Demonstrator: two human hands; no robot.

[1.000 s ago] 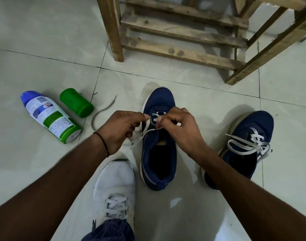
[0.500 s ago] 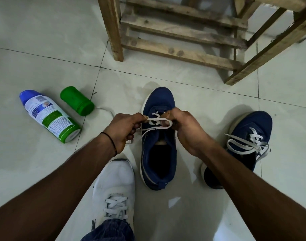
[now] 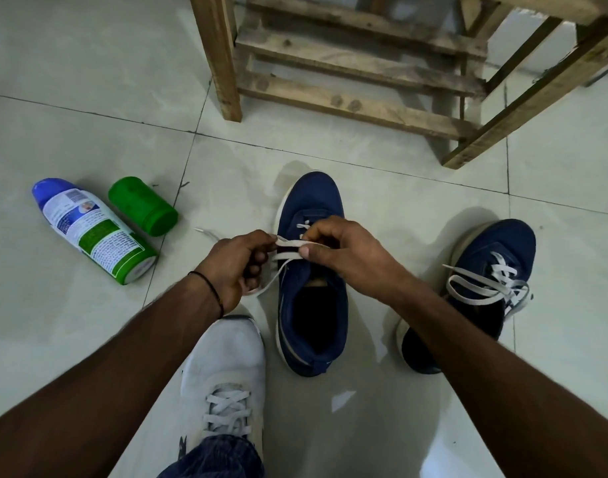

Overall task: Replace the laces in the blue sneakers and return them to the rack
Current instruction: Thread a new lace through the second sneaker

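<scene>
As L hand (image 3: pixel 237 260) pulls, lace (image 3: pixel 290 243) slack shrinks

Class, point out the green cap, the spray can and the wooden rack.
green cap (image 3: pixel 142 205), head view, its side wall.
spray can (image 3: pixel 92 232), head view, its label.
wooden rack (image 3: pixel 217 56), head view, its near left leg.

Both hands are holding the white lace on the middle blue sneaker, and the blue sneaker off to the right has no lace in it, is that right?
Not quite. The head view shows the right blue sneaker has a threaded lace with loose loops. The rest holds: the left hand and right hand both pinch the white lace on the middle blue sneaker.
</scene>
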